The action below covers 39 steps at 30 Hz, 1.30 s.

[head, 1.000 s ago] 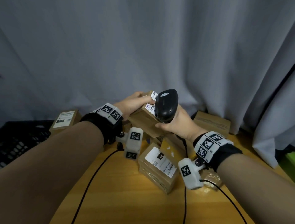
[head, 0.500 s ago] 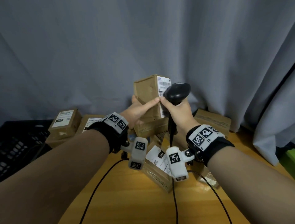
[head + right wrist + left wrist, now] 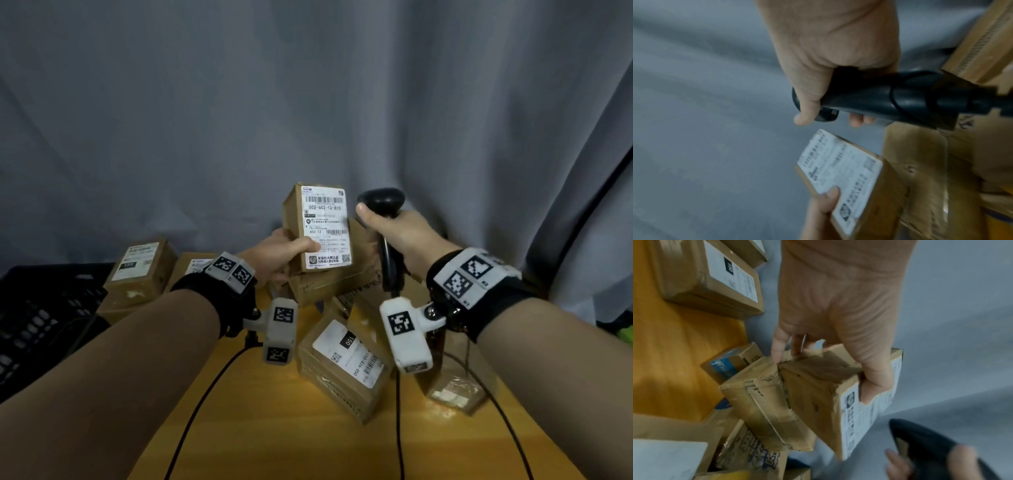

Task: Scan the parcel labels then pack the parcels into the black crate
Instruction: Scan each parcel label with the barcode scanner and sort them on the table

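Note:
My left hand (image 3: 284, 253) grips a small cardboard parcel (image 3: 317, 228) upright above the pile, thumb on its white label (image 3: 325, 229), which faces me. The same parcel (image 3: 818, 394) shows in the left wrist view with my fingers (image 3: 781, 344) curled behind it. My right hand (image 3: 394, 236) grips the black barcode scanner (image 3: 382, 202) by its handle, just right of the parcel and apart from it. In the right wrist view the scanner (image 3: 890, 99) sits above the parcel's label (image 3: 838, 170). The black crate (image 3: 37, 318) stands at the far left.
Several cardboard parcels lie piled on the orange table (image 3: 308, 445): one labelled box (image 3: 346, 363) below my hands, two boxes (image 3: 140, 270) beside the crate, a taped packet (image 3: 455, 387) at right. Black cables (image 3: 205, 387) cross the table. A grey curtain (image 3: 308, 102) hangs behind.
The parcel was lifted and turned so its label faces me. My right hand drew the scanner to the right, away from the label, with its head now upright.

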Tool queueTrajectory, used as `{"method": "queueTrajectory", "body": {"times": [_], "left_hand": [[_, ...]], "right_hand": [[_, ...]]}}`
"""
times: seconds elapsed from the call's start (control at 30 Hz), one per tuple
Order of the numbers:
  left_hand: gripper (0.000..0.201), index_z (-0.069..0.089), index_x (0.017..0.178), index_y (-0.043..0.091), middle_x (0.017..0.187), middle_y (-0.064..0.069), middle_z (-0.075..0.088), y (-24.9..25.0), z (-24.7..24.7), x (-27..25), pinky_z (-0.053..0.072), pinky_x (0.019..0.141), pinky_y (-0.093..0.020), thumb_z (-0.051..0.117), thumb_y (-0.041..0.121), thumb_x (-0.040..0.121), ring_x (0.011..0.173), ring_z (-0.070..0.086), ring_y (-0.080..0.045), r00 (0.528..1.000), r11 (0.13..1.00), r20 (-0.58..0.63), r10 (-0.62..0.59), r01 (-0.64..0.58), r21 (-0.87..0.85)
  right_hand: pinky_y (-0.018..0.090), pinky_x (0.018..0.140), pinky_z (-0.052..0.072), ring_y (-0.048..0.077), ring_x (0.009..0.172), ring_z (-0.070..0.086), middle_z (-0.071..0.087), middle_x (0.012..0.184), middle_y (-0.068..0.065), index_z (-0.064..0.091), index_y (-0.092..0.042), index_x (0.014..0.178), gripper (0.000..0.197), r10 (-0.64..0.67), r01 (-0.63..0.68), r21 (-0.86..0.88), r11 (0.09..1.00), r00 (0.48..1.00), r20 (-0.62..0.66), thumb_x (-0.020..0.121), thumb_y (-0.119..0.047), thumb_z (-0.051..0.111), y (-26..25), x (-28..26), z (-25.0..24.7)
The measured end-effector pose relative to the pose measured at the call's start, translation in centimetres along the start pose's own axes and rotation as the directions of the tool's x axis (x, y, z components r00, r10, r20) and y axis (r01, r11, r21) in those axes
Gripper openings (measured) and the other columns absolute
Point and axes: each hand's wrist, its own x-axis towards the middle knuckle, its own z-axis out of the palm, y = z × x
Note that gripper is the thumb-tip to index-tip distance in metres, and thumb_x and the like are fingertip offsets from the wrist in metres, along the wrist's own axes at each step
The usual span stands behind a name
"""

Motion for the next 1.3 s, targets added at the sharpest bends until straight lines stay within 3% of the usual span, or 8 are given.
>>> {"method": "queueTrajectory", "body": {"times": [0.07, 0.13, 0.2, 0.3, 0.4, 0.53, 0.67, 1.3], "left_hand": [[0.025, 0.054, 0.109, 0.030, 0.094, 0.011, 0.065, -0.4, -0.1, 0.6, 0.050, 0.062, -0.025, 0.066, 0.031, 0.088, 0.082, 0.061, -0.005, 0.996, 0.999, -0.091, 0.005, -0.008, -0.036], [0.048, 0.051, 0.123, 0.026, 0.105, 0.007, 0.067, -0.7, -0.3, 1.4, 0.052, 0.063, -0.027, 0.073, 0.037, 0.081, 0.088, 0.063, -0.008, 0.987, 0.996, -0.160, 0.033, -0.046, -0.076], [0.079, 0.039, 0.137, 0.022, 0.121, 0.003, 0.064, -0.9, -0.6, 2.1, 0.057, 0.078, -0.036, 0.080, 0.041, 0.072, 0.101, 0.065, -0.016, 0.974, 0.993, -0.211, 0.083, -0.100, -0.068], [0.107, 0.019, 0.149, 0.018, 0.134, 0.000, 0.054, -1.1, -0.9, 2.2, 0.047, 0.101, -0.041, 0.085, 0.037, 0.067, 0.116, 0.057, -0.020, 0.954, 0.990, -0.271, 0.129, -0.137, -0.013], [0.108, 0.014, 0.150, 0.014, 0.138, -0.003, 0.050, -1.3, -1.3, 2.2, 0.044, 0.100, -0.034, 0.084, 0.033, 0.070, 0.120, 0.053, -0.020, 0.941, 0.989, -0.307, 0.141, -0.149, -0.003], [0.106, 0.015, 0.150, 0.014, 0.139, -0.004, 0.050, -1.6, -1.4, 2.4, 0.044, 0.101, -0.034, 0.083, 0.034, 0.072, 0.120, 0.053, -0.020, 0.938, 0.989, -0.313, 0.145, -0.148, 0.016], [0.107, 0.015, 0.150, 0.016, 0.138, -0.005, 0.052, -1.8, -1.3, 2.6, 0.045, 0.103, -0.042, 0.082, 0.041, 0.070, 0.119, 0.055, -0.022, 0.942, 0.992, -0.314, 0.121, -0.126, 0.005], [0.105, 0.017, 0.149, 0.018, 0.136, -0.004, 0.053, -2.1, -1.4, 2.1, 0.047, 0.101, -0.045, 0.082, 0.042, 0.069, 0.116, 0.057, -0.023, 0.954, 0.995, -0.289, 0.079, -0.091, -0.027]], "right_hand": [[0.025, 0.054, 0.051, 0.016, 0.052, 0.057, 0.062, 0.066, 0.007, 0.063, -0.006, 0.093, 0.040, 0.006, -0.005, -0.020, 1.000, 0.999, 0.046, 0.085, -0.045, 0.068, -1.7, -0.1, -0.3], [0.022, 0.047, 0.048, 0.013, 0.048, 0.054, 0.063, 0.069, 0.007, 0.060, -0.009, 0.097, 0.034, -0.036, 0.035, 0.015, 0.999, 0.991, 0.125, 0.089, -0.041, 0.065, -3.2, -0.4, -0.1], [0.023, 0.047, 0.049, 0.011, 0.048, 0.055, 0.063, 0.075, 0.009, 0.059, -0.009, 0.099, 0.031, -0.098, 0.097, 0.016, 0.995, 0.979, 0.179, 0.090, -0.038, 0.063, -3.8, -0.5, 0.2], [0.022, 0.047, 0.050, 0.009, 0.044, 0.055, 0.061, 0.076, 0.012, 0.059, -0.002, 0.100, 0.037, -0.176, 0.179, -0.005, 0.984, 0.972, 0.153, 0.090, -0.037, 0.063, -3.8, -0.8, 0.8], [0.021, 0.045, 0.050, 0.011, 0.041, 0.055, 0.061, 0.071, 0.014, 0.060, -0.003, 0.089, 0.040, -0.216, 0.216, 0.010, 0.976, 0.972, 0.090, 0.089, -0.043, 0.063, -4.1, -1.0, 1.2], [0.026, 0.050, 0.054, 0.020, 0.044, 0.059, 0.063, 0.061, 0.014, 0.063, -0.002, 0.080, 0.058, -0.194, 0.206, -0.151, 0.967, 0.977, 0.088, 0.086, -0.059, 0.057, -5.6, -0.7, 1.1], [0.032, 0.058, 0.059, 0.024, 0.049, 0.064, 0.066, 0.061, 0.015, 0.062, -0.004, 0.079, 0.063, -0.190, 0.216, -0.237, 0.947, 0.974, 0.126, 0.084, -0.066, 0.054, -6.9, -0.7, 0.9], [0.039, 0.066, 0.061, 0.030, 0.058, 0.067, 0.070, 0.074, 0.023, 0.064, 0.000, 0.082, 0.067, -0.204, 0.246, -0.342, 0.907, 0.967, 0.153, 0.085, -0.066, 0.052, -6.7, -1.2, 1.3]]}}
